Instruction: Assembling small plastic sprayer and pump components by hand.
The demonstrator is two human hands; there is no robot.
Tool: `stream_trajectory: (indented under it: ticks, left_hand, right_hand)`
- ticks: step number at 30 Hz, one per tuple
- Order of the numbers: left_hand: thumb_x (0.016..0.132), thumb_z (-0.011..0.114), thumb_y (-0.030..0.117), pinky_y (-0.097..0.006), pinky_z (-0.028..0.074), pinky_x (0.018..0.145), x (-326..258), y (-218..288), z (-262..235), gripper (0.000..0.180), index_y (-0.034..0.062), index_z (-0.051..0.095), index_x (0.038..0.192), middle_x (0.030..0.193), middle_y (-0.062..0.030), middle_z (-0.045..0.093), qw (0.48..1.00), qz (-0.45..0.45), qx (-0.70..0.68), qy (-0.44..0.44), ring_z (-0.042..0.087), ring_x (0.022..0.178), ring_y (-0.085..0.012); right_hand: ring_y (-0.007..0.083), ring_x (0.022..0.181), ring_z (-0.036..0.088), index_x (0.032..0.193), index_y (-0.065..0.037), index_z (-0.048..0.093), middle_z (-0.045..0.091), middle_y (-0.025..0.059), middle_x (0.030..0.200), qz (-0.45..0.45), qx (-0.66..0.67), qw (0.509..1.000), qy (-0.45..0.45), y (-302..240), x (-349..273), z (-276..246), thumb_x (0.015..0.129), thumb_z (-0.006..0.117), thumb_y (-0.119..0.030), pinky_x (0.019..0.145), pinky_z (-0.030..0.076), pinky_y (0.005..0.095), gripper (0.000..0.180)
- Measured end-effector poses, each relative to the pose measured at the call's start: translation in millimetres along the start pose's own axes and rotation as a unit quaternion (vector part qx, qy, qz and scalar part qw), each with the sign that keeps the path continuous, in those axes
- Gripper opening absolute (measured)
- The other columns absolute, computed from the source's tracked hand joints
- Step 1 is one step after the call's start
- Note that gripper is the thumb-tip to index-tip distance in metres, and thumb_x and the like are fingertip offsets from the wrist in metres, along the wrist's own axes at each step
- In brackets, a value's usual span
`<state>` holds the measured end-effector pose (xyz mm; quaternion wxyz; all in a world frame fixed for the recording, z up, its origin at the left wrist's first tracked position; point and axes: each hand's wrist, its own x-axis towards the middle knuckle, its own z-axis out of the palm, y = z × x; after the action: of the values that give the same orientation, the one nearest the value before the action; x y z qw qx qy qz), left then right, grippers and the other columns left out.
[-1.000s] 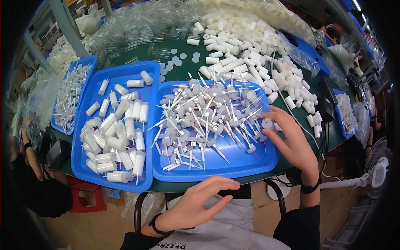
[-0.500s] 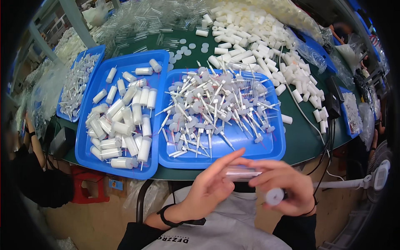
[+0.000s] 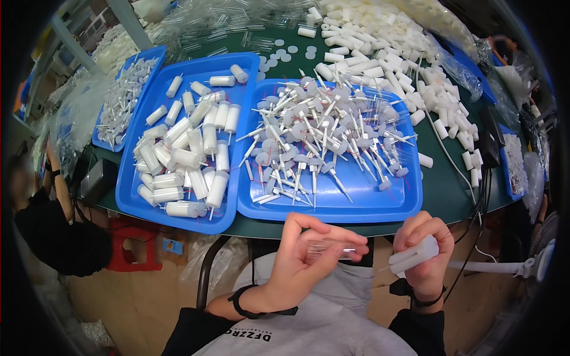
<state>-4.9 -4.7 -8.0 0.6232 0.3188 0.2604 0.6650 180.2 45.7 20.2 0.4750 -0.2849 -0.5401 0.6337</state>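
Note:
My left hand point(image 3: 291, 264) is closed around a short clear plastic tube point(image 3: 325, 251), which lies sideways across the palm under the thumb. To its right, my right hand point(image 3: 436, 240) grips a white foam cylinder point(image 3: 412, 257) with a slit along its side. A grey-white disc sits at the cylinder's upper end, and a thin pale stem pokes out at its lower left. The tube and the cylinder are apart, both held in front of the table's near edge. Just beyond my hands is a blue tray point(image 3: 386, 204) piled with white stems bearing grey discs and red wires.
A second blue tray point(image 3: 127, 196) at left holds white cylinders in clear tubes. Another small tray point(image 3: 155, 56) stands farther left. Loose white foam cylinders point(image 3: 380, 62) heap at the back right, clear tubes point(image 3: 208, 29) at the back. A cable point(image 3: 442, 142) crosses the right side; a person point(image 3: 59, 225) sits at left.
My hands have drawn apart. The right one has turned the cylinder from end-on to side-on, while the left keeps the tube. The whole view has shifted slightly.

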Motion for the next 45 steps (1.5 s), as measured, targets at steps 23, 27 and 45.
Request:
stream_trajectory:
  ticks: [23, 27, 45]
  left_hand:
    - [0.075, 0.067, 0.014, -0.024, 0.034, 0.045, 3, 17, 3, 0.021, 0.0029, 0.055, 0.089, 0.058, -0.0023, 0.044, 0.855, -0.003, 0.499, -0.141, 0.043, 0.049, -0.0113]
    - [0.081, 0.061, 0.019, -0.034, 0.039, 0.050, 5, 18, 5, 0.021, 0.0030, 0.048, 0.085, 0.063, -0.0087, 0.050, 0.846, -0.016, 0.501, -0.179, 0.052, 0.054, -0.0251]
    - [0.079, 0.062, 0.017, -0.037, 0.041, 0.052, 16, 10, -7, 0.028, 0.0010, 0.041, 0.089, 0.066, -0.0143, 0.052, 0.845, -0.116, 0.464, -0.238, 0.055, 0.062, -0.0321]
  right_hand:
    - [0.0195, 0.088, 0.056, 0.098, 0.002, 0.050, 0.055, 0.0173, 0.095, -0.069, -0.057, 0.991, -0.099, 5, 3, 1, 0.073, 0.062, 0.000, 0.076, 0.046, 0.0298, 0.028]
    - [0.0189, 0.087, 0.056, 0.100, -0.001, 0.052, 0.058, 0.0141, 0.098, -0.083, -0.161, 0.969, -0.169, 4, 6, -2, 0.071, 0.064, 0.003, 0.074, 0.044, 0.0286, 0.031]
    - [0.0131, 0.080, 0.054, 0.095, -0.001, 0.063, 0.052, 0.0093, 0.093, 0.011, -0.132, 0.987, -0.094, 21, -1, 8, 0.066, 0.071, 0.004, 0.065, 0.044, 0.0227, 0.031]
